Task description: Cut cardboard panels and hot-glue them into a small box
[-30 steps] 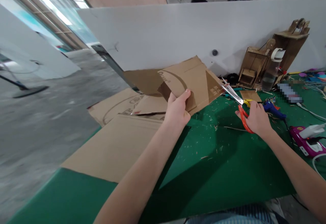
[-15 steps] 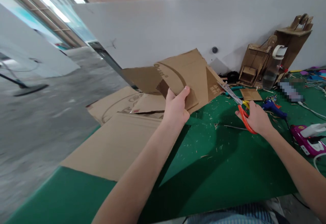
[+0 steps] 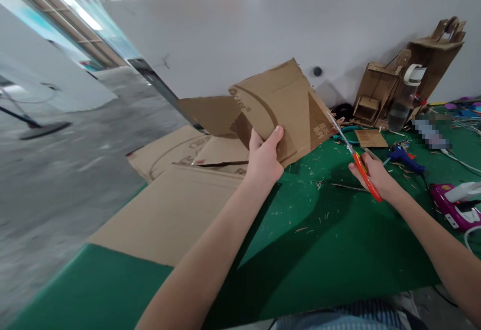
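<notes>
My left hand [image 3: 265, 157] grips a printed piece of cardboard [image 3: 285, 102] by its lower edge, thumb on the near face, and holds it up at a tilt above the table. In my right hand [image 3: 374, 172] are scissors [image 3: 365, 177] with red handles. Their blades point up and left, and the tips meet the right edge of the cardboard; how far they reach behind it is hidden. More cardboard sheets [image 3: 169, 215] lie under and to the left of my left forearm, one with a flap standing up behind the held piece.
Cardboard scraps litter the green table [image 3: 300, 265]. At the back right stand cardboard models [image 3: 370, 92] and a water bottle [image 3: 406, 97]. A blue glue gun [image 3: 406, 158], a blurred phone [image 3: 431, 133] and a purple power strip [image 3: 451, 205] lie to the right. A white partition [image 3: 240, 44] runs behind.
The held cardboard and my left hand have shifted slightly right, the piece turning a little. The scissors' handles have come closer together, and the blades now look narrower.
</notes>
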`<state>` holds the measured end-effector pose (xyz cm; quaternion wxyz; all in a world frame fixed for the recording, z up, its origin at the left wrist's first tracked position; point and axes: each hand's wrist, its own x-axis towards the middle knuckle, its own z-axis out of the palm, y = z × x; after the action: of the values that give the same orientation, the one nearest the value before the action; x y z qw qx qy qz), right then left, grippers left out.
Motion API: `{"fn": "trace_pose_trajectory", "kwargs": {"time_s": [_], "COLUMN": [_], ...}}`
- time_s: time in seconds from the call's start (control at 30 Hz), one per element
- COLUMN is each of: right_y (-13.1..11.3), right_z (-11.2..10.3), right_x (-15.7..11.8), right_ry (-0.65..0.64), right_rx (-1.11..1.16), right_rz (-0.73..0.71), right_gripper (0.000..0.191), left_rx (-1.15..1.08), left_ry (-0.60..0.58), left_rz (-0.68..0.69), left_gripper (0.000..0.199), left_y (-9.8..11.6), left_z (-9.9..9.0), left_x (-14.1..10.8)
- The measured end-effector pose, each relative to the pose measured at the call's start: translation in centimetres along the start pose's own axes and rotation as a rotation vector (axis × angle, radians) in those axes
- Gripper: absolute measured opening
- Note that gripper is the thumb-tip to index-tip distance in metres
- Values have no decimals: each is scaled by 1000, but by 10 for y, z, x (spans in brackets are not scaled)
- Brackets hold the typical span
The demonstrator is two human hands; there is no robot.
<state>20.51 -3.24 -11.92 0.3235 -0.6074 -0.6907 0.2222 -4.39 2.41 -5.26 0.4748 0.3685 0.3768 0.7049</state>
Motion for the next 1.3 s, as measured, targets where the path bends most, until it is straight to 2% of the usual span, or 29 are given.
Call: {"fn": "trace_pose_trajectory", "kwargs": {"time_s": [0.4, 0.6, 0.93, 1.1, 1.3], "right_y": [-6, -7, -11, -9, -15], "right_z": [-3, -8, 1, -1, -2], "right_x": [-6, -10, -10, -10, -12], "right_ry": [-7, -77, 3, -40, 19], "right_rx": [-10, -62, -56, 30, -8], "right_rz": [-41, -138, -42, -100, -98], "right_gripper": [43, 44, 46, 49, 47], "left_rx": [-13, -35, -30, -46, -38], "left_ry": [-2, -90, -114, -141, -169], "left_rz": [14, 9, 33, -8, 1], "left_gripper": [34, 34, 36, 36, 41], "left_y": [-2, -1, -3, -5, -5], "left_z": [-1, 1, 1, 3, 5], "left_x": [3, -3, -2, -7, -11]}}
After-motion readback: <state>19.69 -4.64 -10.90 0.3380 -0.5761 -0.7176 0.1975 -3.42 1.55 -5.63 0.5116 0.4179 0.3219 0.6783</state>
